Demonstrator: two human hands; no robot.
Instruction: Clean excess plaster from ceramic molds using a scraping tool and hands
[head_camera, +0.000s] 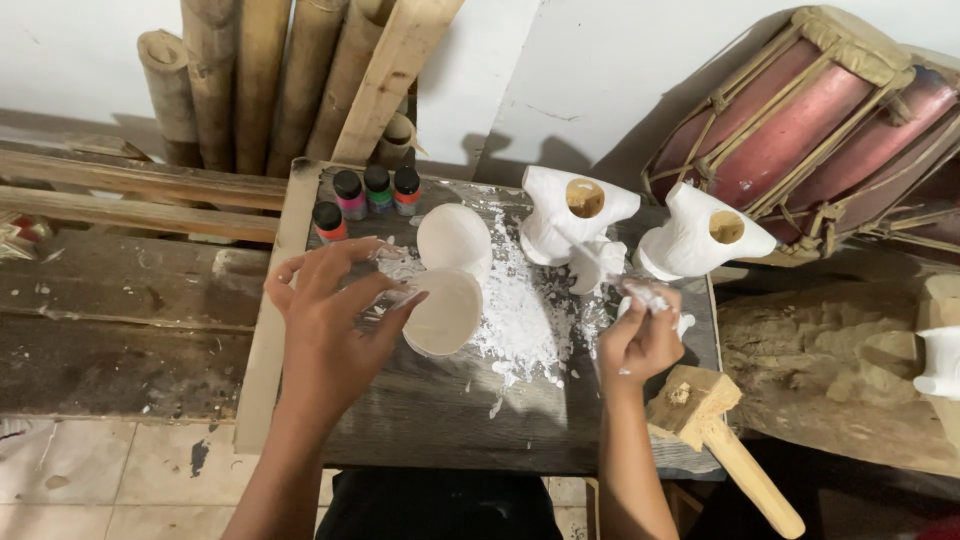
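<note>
Your left hand (325, 320) grips a clear plastic cup (385, 295), fingers curled round it, just beside the white bowl (443, 312) on the board (440, 410); your right hand (640, 340) pinches a brush (600, 262), its tip near the white carved figure (570, 225)

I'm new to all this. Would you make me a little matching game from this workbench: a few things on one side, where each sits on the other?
Things:
1. paint bottles
2. wooden mallet
3. drum
4. bamboo poles

Places:
A. leaning on the wall, far left
B. far left part of the dark board
C. far right, against the wall
D. near right corner of the board

Pairs: 1-B, 2-D, 3-C, 4-A
</note>
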